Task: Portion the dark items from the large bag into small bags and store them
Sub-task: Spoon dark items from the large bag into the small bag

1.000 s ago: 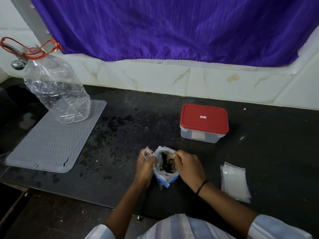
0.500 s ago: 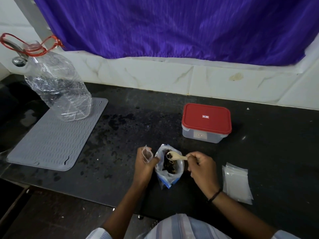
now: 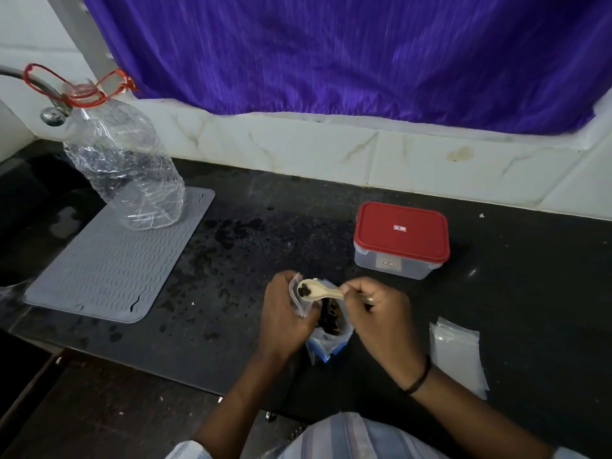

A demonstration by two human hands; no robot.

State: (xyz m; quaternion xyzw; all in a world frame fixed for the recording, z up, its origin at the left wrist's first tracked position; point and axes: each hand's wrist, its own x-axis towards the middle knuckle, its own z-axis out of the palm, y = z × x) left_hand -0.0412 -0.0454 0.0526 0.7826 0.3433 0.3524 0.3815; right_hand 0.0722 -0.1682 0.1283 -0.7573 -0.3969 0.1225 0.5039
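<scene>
fingertips (image 3: 346, 288) of the right hand (image 3: 381, 313) pinch the handle of a pale spoon (image 3: 316, 292), its bowl carrying a few dark items (image 3: 303, 290) at the mouth of a small bag (image 3: 297, 298) that the left hand (image 3: 284, 313) grips. between the hands stands the large bag (image 3: 329, 332), open, more dark pieces inside. spare small bags (image 3: 458, 356) lie to the right, a red-lidded container (image 3: 401, 238) farther back. this looks like mid-filling; next the spoon must tip cleanly into the pouch without spilling

Dark items (image 3: 303, 290) on pale spoon (image 3: 319, 293) at small bag (image 3: 297, 298) mouth, lg bag (image 3: 328, 339) upright
</scene>
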